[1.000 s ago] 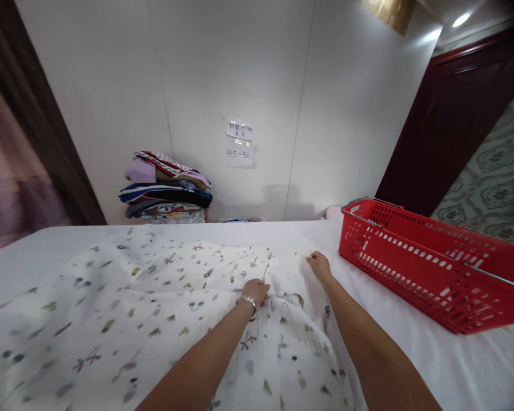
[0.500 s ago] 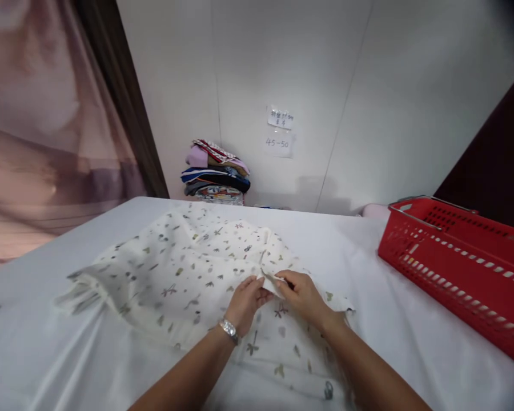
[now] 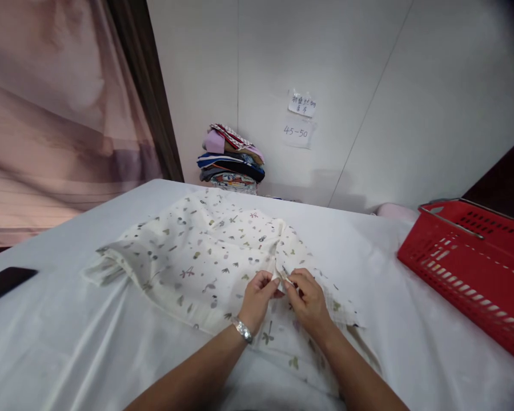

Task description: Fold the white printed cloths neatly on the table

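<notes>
Two hands, left and right, now together where a second ago they were apart | both pinched nearly closed on cloth at its slit | cloth rumpled on table, left of basket | work narrowed to one spot

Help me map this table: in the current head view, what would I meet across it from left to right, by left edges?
Dark flat object → white printed cloth → left hand → right hand → red basket.
</notes>
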`<move>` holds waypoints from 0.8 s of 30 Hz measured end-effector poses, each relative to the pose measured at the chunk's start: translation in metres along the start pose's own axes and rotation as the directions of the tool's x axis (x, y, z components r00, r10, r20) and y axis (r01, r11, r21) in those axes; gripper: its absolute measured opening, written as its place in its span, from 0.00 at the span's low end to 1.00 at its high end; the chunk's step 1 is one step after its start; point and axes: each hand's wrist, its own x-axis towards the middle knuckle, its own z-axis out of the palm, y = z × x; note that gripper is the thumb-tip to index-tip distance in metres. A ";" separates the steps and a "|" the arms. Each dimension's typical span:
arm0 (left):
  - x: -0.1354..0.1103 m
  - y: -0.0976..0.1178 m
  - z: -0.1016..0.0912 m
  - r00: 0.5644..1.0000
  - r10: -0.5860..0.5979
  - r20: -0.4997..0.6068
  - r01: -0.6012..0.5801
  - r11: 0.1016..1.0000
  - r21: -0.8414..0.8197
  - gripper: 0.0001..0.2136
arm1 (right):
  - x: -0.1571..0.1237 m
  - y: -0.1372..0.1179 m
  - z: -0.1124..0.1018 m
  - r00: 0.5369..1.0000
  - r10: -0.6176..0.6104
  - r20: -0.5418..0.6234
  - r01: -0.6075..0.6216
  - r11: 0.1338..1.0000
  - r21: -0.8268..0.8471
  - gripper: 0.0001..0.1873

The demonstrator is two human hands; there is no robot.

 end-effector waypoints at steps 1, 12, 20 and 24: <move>-0.001 0.000 0.001 1.000 0.009 0.007 -0.009 1.000 0.006 0.12 | -0.001 0.001 0.001 1.000 -0.015 -0.003 0.015 1.000 0.017 0.09; -0.007 0.004 0.005 0.996 0.080 0.038 -0.082 0.995 0.057 0.11 | -0.006 0.010 -0.002 0.980 -0.182 -0.076 0.178 0.983 -0.055 0.11; -0.011 0.004 0.008 0.990 0.138 0.034 -0.139 0.990 0.038 0.08 | -0.008 0.007 -0.001 0.975 -0.223 0.000 0.220 0.962 -0.163 0.13; -0.013 0.003 0.007 0.988 0.151 0.028 -0.152 0.988 0.035 0.07 | -0.008 0.007 -0.002 0.970 -0.242 0.008 0.239 0.951 -0.197 0.14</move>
